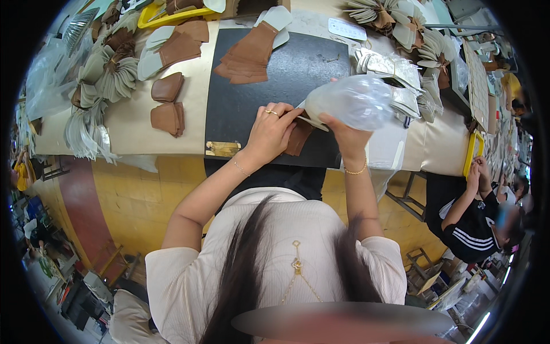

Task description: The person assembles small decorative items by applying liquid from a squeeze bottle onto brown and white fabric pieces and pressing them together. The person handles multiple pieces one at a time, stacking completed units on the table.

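My right hand is closed round a large translucent plastic bottle, tilted so its narrow end points left toward my left hand. My left hand is closed, its fingertips on the edge of a brown leather piece with a pale part by the bottle's end. Both hands are over a black board on the table. Farther back on the board lies a fanned stack of brown leather pieces with pale ends. The bottle hides part of what lies beneath it.
Small brown leather stacks lie left of the board, with fanned bundles beyond them. Silvery-white packets and more bundles are at the right. A yellow tray stands at the back left. A co-worker sits at the right.
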The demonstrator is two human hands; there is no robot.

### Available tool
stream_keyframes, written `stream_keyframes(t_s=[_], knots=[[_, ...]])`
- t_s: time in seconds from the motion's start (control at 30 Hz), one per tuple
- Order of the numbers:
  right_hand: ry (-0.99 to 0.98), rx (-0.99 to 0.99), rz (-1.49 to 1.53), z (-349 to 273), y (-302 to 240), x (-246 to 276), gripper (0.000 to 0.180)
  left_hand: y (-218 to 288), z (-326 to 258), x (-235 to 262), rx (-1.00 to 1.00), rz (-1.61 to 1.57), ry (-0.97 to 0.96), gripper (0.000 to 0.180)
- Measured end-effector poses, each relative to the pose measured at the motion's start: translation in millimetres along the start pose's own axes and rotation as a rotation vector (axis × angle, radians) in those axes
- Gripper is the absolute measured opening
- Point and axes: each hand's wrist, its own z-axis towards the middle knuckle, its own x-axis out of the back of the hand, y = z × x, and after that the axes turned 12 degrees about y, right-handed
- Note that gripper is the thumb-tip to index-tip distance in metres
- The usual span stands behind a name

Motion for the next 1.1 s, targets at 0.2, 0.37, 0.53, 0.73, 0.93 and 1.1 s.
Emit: stream_keyframes(t_s=[0.2,0.37,0.53,0.73,0.93,1.1], knots=[[0.225,0.031,-0.323,30,5,12,0.053,2,2,1,0.045,0.002,-0.038,0.035],[0.362,-0.067,0.041,34,-1,27,0.062,4,5,1,0.086,-0.045,-0.037,0.029],[0.312,-0.208,0.16,24,-6,28,0.072,2,4,5,0.088,-0.104,-0.063,0.019],[0.04,-0.257,0.198,-15,-15,16,0.075,-1,1,3,-0.004,-0.13,0.003,0.02],[-0.332,0.246,-0.27,-17,-9,16,0.067,-3,0,2,0.003,-0.125,-0.004,0.02],[0.216,-0.241,-0.103,7,-5,6,0.057,0,0,4,0.021,-0.128,0.03,0.02]])
